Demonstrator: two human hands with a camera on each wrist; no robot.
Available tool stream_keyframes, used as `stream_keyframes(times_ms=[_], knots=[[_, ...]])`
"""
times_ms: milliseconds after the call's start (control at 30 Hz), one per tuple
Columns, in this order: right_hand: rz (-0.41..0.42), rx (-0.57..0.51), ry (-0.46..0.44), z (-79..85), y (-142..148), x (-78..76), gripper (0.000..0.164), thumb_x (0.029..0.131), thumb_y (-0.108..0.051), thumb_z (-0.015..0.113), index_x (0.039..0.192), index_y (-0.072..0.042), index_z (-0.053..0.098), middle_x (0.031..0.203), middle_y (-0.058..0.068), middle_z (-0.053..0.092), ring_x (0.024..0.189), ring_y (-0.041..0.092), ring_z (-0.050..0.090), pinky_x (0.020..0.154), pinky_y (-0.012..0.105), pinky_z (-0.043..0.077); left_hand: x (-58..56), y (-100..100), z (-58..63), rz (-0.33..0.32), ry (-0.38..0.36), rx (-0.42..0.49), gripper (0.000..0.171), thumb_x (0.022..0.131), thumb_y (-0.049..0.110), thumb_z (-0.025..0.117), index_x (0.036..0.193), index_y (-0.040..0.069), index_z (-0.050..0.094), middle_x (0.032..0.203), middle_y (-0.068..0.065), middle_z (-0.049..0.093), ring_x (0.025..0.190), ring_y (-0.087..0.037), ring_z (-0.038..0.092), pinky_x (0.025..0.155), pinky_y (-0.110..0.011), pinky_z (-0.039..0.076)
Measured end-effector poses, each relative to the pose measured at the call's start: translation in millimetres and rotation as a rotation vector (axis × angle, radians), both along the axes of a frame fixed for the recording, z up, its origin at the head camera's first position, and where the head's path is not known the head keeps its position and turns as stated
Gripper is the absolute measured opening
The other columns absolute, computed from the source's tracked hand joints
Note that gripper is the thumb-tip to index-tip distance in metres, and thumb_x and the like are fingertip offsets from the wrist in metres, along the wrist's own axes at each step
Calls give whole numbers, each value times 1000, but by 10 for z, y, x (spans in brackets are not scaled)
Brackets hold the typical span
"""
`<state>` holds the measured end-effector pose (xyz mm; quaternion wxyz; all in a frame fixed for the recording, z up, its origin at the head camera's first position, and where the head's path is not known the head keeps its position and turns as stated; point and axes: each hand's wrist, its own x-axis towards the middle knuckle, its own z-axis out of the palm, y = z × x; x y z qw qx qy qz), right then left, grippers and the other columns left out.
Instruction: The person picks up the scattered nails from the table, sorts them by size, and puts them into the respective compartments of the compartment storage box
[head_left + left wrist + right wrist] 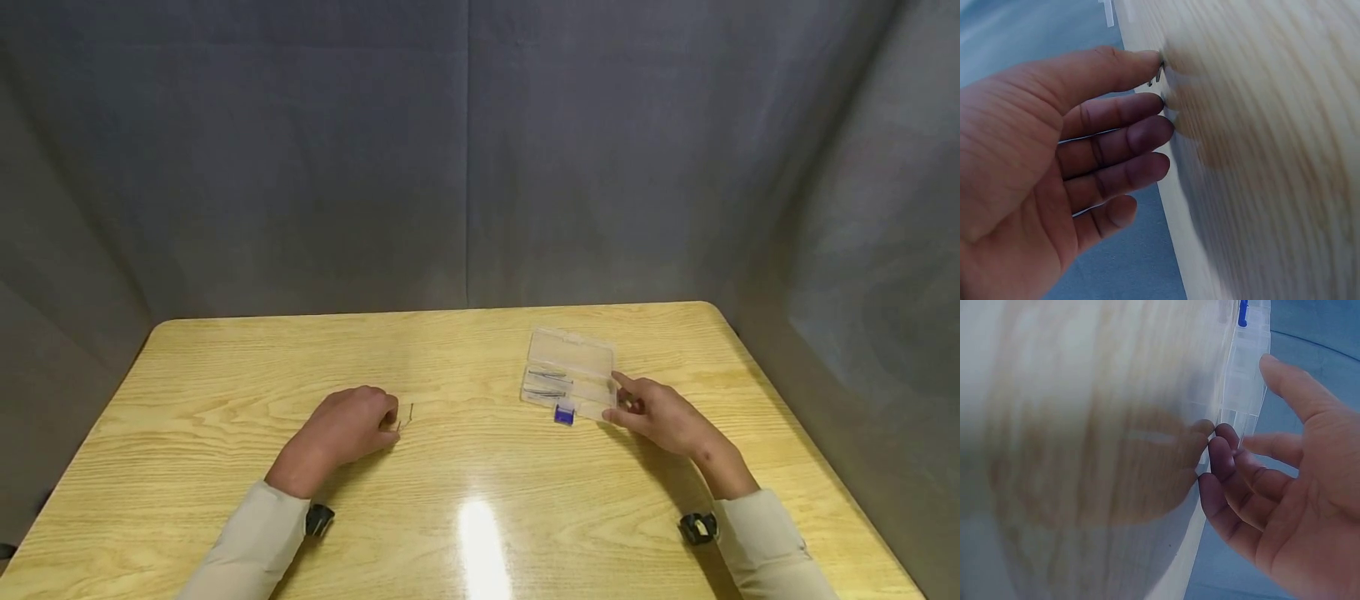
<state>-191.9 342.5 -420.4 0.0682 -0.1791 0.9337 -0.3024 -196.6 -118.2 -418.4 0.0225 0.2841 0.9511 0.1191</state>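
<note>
My left hand (pixel 352 425) reaches down to the tabletop, thumb and fingers spread a little apart. Small thin nails (pixel 411 412) lie right at its fingertips, and in the left wrist view the thumb tip partly hides them. At the right, a clear plastic compartment box (pixel 572 354) lies with its lid laid back. Several long thin nails (pixel 546 393) lie in its left compartments, and a blue latch (pixel 564 414) sits on the front edge. My right hand (pixel 663 414) holds the box's right end between thumb and fingers, with the lower fingertips at the table surface.
The wood-grain table (pixel 472 467) spans the view, its far edge behind the box. A grey curtain (pixel 375 167) hangs behind and at both sides. Black bands with small devices (pixel 697 527) are on both wrists.
</note>
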Motion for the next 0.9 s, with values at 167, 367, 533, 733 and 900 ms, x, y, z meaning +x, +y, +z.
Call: stream_keyframes(times_ms=[167,367,533,733,900], knots=[[-10,24,5,-19,2,-7,74,100,-26,70,151,14,35,87,4,54,65,14,42,56,28,36,-6,-16,-28,-15,19,22,22,89,9,73,74,17,59,69,7,51,62,-11,42,59,-32,39],[-6,21,5,-33,10,-3,73,100,-26,70,151,14,36,83,3,50,64,14,40,56,28,34,-8,-5,-69,-20,57,21,26,90,6,70,72,18,56,67,8,50,60,-11,42,57,-32,39],[2,2,-4,-36,10,3,74,100,-27,70,152,13,35,83,3,51,63,14,40,55,28,35,-8,8,-92,-9,58,25,26,88,2,67,71,19,57,67,9,51,61,-9,44,57,-32,41],[-4,9,3,-32,5,4,73,100,-25,70,152,13,36,86,4,53,64,15,42,56,28,36,-22,13,-92,6,58,26,27,87,1,67,70,19,55,66,8,49,60,-10,43,56,-31,39],[0,9,7,-25,6,-7,73,100,-26,70,152,13,36,84,3,51,64,15,42,56,28,35,-44,18,-81,22,28,26,24,89,6,69,72,18,57,69,8,52,61,-11,45,57,-33,41]])
